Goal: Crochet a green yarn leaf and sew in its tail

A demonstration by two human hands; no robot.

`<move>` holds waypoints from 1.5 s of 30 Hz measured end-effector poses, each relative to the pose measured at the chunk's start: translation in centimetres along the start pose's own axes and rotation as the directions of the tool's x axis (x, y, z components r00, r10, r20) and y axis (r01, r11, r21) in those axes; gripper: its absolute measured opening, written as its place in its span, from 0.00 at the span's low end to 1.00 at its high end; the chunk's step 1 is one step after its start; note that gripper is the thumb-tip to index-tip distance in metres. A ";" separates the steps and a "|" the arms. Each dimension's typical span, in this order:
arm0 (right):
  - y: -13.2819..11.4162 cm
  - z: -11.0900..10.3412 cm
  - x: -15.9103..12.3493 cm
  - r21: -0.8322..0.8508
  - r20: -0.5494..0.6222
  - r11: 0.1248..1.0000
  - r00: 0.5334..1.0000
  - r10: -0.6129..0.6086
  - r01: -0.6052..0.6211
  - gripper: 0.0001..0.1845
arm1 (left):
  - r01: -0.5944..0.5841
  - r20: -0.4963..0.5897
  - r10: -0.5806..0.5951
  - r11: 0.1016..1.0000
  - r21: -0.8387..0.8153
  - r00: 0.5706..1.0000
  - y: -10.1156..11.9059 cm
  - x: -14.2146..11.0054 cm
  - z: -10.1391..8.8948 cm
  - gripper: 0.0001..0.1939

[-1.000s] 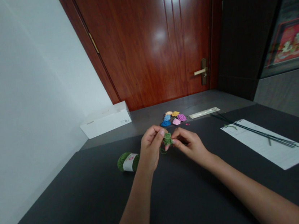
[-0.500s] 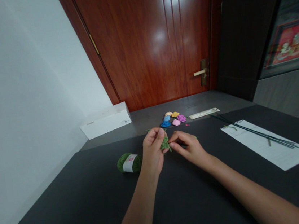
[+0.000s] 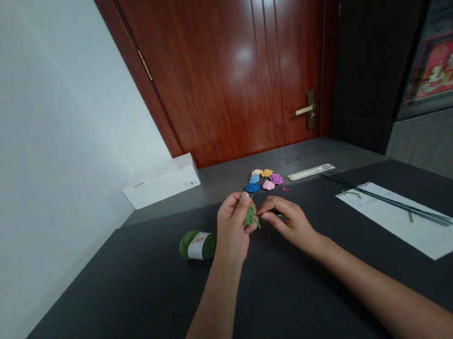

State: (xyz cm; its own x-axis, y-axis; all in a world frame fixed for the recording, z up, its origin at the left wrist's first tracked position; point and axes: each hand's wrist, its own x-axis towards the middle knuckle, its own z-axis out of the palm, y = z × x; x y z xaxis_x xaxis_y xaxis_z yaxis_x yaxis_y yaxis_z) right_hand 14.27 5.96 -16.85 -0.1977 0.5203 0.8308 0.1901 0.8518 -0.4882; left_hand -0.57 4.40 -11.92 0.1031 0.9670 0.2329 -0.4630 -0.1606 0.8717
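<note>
Head view: left hand pinches small green crochet piece; right hand pinches thin green strand beside it; green yarn ball sits nearby.

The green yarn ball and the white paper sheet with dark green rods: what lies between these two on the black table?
In the head view, the left hand and right hand lie there, at a small green crocheted piece.

Head-worn camera faces forward and down; close above the tabletop
</note>
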 end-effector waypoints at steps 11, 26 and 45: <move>0.6 -0.6 -0.1 -0.104 0.021 0.994 0.999 -0.025 0.027 0.07 | 0.008 -0.033 -0.007 1.000 0.019 0.999 0.2 0.2 -0.1 0.22; 0.7 -0.6 0.7 0.041 0.076 0.999 0.997 -0.005 0.002 0.15 | 0.158 -0.033 -0.155 0.980 0.118 0.987 -1.2 0.8 -1.2 0.15; 0.1 0.0 0.8 0.470 0.034 0.798 0.912 0.409 -0.376 0.31 | 0.133 -0.122 -0.112 0.974 0.184 0.986 -1.5 1.6 -2.1 0.18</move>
State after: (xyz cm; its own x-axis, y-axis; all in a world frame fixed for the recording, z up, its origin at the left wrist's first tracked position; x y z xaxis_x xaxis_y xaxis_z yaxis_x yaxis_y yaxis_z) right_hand 14.14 6.42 -16.22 -0.1352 0.8250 0.5487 -0.2262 0.5135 -0.8278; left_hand -1.53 6.59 -13.74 0.0463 0.9958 0.0796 -0.2756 -0.0639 0.9591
